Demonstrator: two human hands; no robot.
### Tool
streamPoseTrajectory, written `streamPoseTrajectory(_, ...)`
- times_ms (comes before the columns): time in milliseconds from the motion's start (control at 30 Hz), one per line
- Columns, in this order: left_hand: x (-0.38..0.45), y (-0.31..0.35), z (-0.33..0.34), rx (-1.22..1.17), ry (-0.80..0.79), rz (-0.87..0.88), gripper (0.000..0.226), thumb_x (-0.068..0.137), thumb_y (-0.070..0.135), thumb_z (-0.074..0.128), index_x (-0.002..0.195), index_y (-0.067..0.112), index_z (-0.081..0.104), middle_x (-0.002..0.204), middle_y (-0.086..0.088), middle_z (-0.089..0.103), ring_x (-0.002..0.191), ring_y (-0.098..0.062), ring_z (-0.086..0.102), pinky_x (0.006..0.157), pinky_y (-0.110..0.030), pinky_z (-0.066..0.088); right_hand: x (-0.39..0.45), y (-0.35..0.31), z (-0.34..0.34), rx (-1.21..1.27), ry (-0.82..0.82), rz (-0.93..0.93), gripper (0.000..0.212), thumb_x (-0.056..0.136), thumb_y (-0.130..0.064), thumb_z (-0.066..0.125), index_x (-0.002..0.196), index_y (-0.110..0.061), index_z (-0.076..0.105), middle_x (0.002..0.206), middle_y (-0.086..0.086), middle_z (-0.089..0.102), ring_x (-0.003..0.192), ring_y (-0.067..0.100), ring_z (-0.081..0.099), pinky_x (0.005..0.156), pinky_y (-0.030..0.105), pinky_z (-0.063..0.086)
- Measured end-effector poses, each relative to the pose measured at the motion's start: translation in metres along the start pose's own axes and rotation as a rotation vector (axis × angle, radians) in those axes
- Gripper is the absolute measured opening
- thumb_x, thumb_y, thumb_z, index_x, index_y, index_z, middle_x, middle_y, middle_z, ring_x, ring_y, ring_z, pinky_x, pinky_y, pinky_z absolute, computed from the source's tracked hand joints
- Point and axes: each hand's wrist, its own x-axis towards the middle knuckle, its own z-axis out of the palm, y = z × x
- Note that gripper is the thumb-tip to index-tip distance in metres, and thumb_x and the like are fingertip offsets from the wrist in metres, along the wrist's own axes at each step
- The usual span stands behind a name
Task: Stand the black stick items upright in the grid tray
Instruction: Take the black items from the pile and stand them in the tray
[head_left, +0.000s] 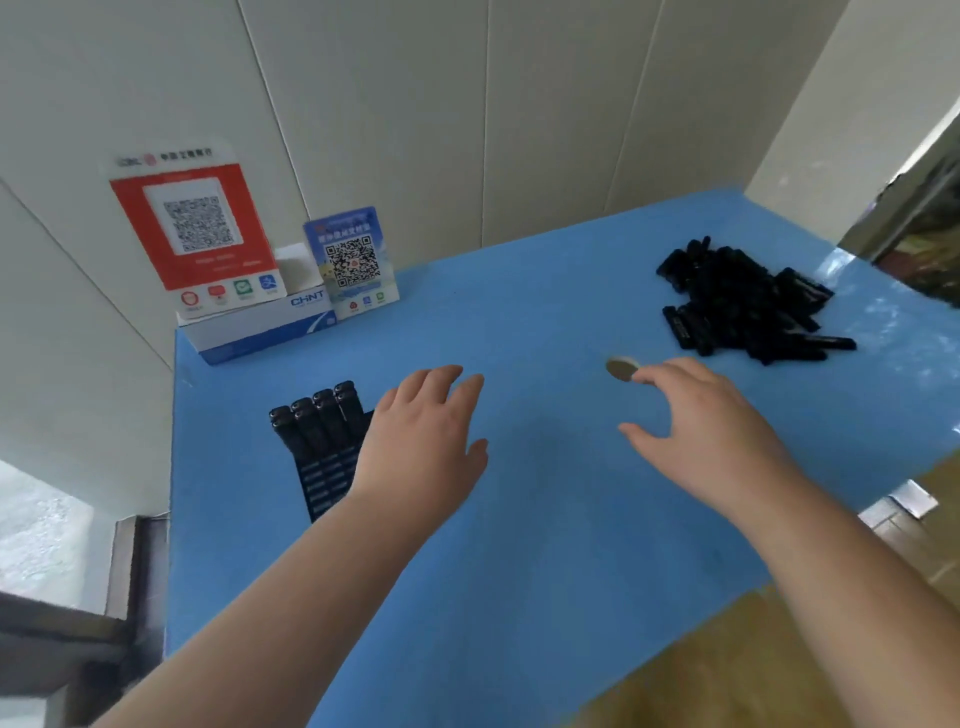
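Left hand (423, 441) covers the right side of the standing black sticks (317, 441); tray under them can't be made out. Small round obj (622, 369) by right hand (698, 421) fingertips: too blurred to ID. Loose stick pile (748, 304) too smeared to count. Table (519, 545) cut at the right edge.

A blue counter (545, 519) stood in a corner of pale panelled walls (467, 104); daylight fell through a window (36, 530) at lower left, above wooden flooring (753, 665).

Two QR signs (197, 234), one coin (622, 369), two hands (423, 441)
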Motion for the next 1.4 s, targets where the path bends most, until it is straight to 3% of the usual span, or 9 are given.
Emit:
streamPoseTrajectory(267, 0.02, 0.108, 0.012, -0.075, -0.014, 0.108, 0.062, 0.089, 0.049, 0.058, 0.145, 0.028, 0.043, 0.149, 0.006, 0.043, 0.138, -0.021, 0.037, 0.111, -0.039, 0.032, -0.034, 0.087, -0.039, -0.067, 0.021, 0.094, 0.058, 0.084, -0.05, 0.07, 0.134, -0.024, 0.054, 0.131, -0.007, 0.05, 0.123, 0.019, 0.049, 0.101, 0.038, 0.046)
streamPoseTrajectory(467, 0.033, 0.204, 0.02, -0.06, -0.029, 0.149, 0.06, 0.089, 0.048, 0.057, 0.144, 0.027, 0.045, 0.149, 0.005, 0.044, 0.135, -0.023, 0.039, 0.11, -0.038, 0.035, -0.061, 0.169, -0.072, -0.08, 0.05, 0.123, 0.054, 0.086, -0.048, 0.068, 0.133, -0.026, 0.054, 0.13, -0.009, 0.05, 0.122, 0.017, 0.049, 0.092, 0.032, 0.043)
streamPoseTrajectory(633, 0.044, 0.275, 0.03, -0.056, -0.016, 0.137, 0.059, 0.09, 0.045, 0.06, 0.143, 0.025, 0.047, 0.146, 0.002, 0.047, 0.134, -0.024, 0.041, 0.107, -0.039, 0.038, -0.069, 0.23, -0.096, -0.068, 0.057, 0.086, 0.053, 0.087, -0.047, 0.068, 0.132, -0.024, 0.055, 0.129, -0.007, 0.052, 0.121, 0.019, 0.051, 0.095, 0.033, 0.044)
streamPoseTrajectory(800, 0.056, 0.336, 0.044, -0.085, -0.043, 0.142, 0.057, 0.093, 0.042, 0.057, 0.145, 0.025, 0.044, 0.148, 0.005, 0.044, 0.137, -0.02, 0.036, 0.111, -0.036, 0.034, -0.075, 0.28, -0.108, -0.066, 0.044, 0.062, 0.052, 0.087, -0.047, 0.068, 0.132, -0.026, 0.055, 0.125, -0.009, 0.052, 0.118, 0.017, 0.051, 0.088, 0.029, 0.042)
streamPoseTrajectory(900, 0.071, 0.358, 0.05, -0.071, -0.064, 0.168, 0.053, 0.096, 0.036, 0.055, 0.147, 0.025, 0.043, 0.15, 0.006, 0.043, 0.137, -0.019, 0.035, 0.112, -0.034, 0.033, -0.073, 0.305, -0.111, -0.064, 0.045, 0.067, 0.05, 0.087, -0.047, 0.068, 0.131, -0.027, 0.055, 0.125, -0.01, 0.054, 0.119, 0.016, 0.051, 0.084, 0.025, 0.037)
streamPoseTrajectory(1033, 0.102, 0.375, 0.058, -0.087, -0.07, 0.167, 0.05, 0.099, 0.032, 0.052, 0.147, 0.023, 0.043, 0.15, 0.006, 0.042, 0.138, -0.019, 0.034, 0.113, -0.035, 0.033, -0.057, 0.331, -0.112, -0.034, 0.04, 0.061, 0.047, 0.089, -0.046, 0.067, 0.13, -0.027, 0.055, 0.125, -0.011, 0.053, 0.119, 0.015, 0.051, 0.09, 0.026, 0.041)
streamPoseTrajectory(1400, 0.217, 0.401, 0.113, -0.132, -0.096, 0.214, 0.036, 0.1, 0.029, 0.052, 0.133, 0.017, 0.058, 0.137, 0.003, 0.054, 0.129, -0.022, 0.043, 0.106, -0.032, 0.036, 0.039, 0.388, -0.115, -0.051, 0.019, 0.058, 0.045, 0.091, -0.046, 0.063, 0.131, -0.027, 0.054, 0.126, -0.011, 0.052, 0.12, 0.015, 0.049, 0.093, 0.03, 0.043)
